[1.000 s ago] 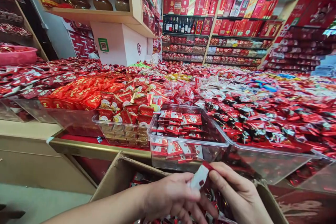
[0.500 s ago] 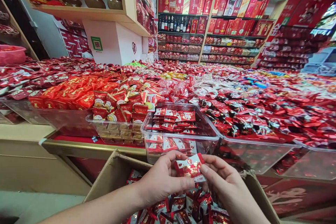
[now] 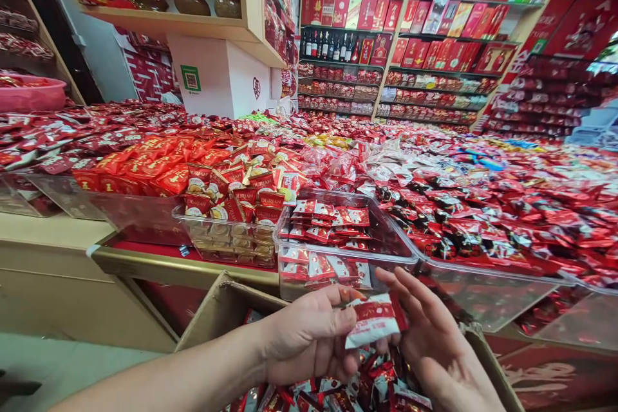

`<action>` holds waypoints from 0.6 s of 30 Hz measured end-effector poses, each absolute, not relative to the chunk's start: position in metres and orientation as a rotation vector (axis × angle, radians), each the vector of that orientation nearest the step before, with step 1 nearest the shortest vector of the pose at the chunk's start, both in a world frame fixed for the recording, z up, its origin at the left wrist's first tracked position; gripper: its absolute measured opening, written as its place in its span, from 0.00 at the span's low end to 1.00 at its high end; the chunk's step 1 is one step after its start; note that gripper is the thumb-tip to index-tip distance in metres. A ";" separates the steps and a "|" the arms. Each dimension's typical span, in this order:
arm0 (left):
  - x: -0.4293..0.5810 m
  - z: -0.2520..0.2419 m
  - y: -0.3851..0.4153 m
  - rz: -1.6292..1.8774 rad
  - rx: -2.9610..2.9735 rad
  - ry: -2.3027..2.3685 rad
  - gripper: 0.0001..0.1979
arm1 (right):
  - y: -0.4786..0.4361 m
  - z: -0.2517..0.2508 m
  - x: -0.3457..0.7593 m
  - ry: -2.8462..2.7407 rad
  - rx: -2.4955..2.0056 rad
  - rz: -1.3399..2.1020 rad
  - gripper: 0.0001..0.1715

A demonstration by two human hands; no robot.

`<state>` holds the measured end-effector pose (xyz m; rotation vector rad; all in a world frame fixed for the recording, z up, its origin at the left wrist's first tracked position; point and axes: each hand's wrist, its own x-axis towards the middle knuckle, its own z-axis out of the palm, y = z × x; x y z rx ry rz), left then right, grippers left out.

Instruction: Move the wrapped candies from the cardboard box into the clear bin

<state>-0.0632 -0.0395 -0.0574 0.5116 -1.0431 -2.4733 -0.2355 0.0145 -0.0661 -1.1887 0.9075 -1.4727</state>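
Observation:
Between thumb and fingers, my left hand (image 3: 313, 331) pinches a small red and white candy packet (image 3: 374, 320) above an open cardboard box (image 3: 217, 306). My right hand (image 3: 434, 341) is beside the packet's right end, its fingers stretched and spread, gripping nothing. Whether its palm touches the packet is hard to tell. Many similar loose red and white packets (image 3: 381, 380) fill the box below both hands. Just beyond the box stands a clear plastic bin (image 3: 345, 251), partly filled with rows of the same kind of packets (image 3: 333, 215).
Left of that bin, another clear bin holds durian packets (image 3: 241, 203), with orange-red packets (image 3: 145, 164) beyond. To the right, a wide bin (image 3: 497, 290) is heaped with red and black sweets. Shelves of bottles and red boxes (image 3: 357, 9) line the back.
My right hand has let go of the packet and its fingers have opened. The packet is turned in my left hand and sits slightly further right. The view has shifted a little left.

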 end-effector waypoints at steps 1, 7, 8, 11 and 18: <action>-0.063 -0.059 -0.039 -2.523 0.493 -1.056 0.23 | 0.015 -0.065 -0.235 0.952 -1.233 -1.469 0.28; -0.067 -0.058 -0.032 -2.456 0.605 -1.332 0.34 | 0.019 -0.063 -0.228 1.170 -1.051 -1.283 0.13; -0.067 -0.057 -0.032 -2.434 0.607 -1.362 0.35 | 0.019 -0.064 -0.228 1.180 -1.043 -1.271 0.14; -0.067 -0.056 -0.032 -2.401 0.615 -1.431 0.30 | 0.015 -0.071 -0.232 1.230 -1.174 -1.257 0.15; -0.070 -0.063 -0.030 -2.235 0.795 -1.319 0.23 | 0.006 -0.079 -0.242 1.378 -2.611 -1.464 0.23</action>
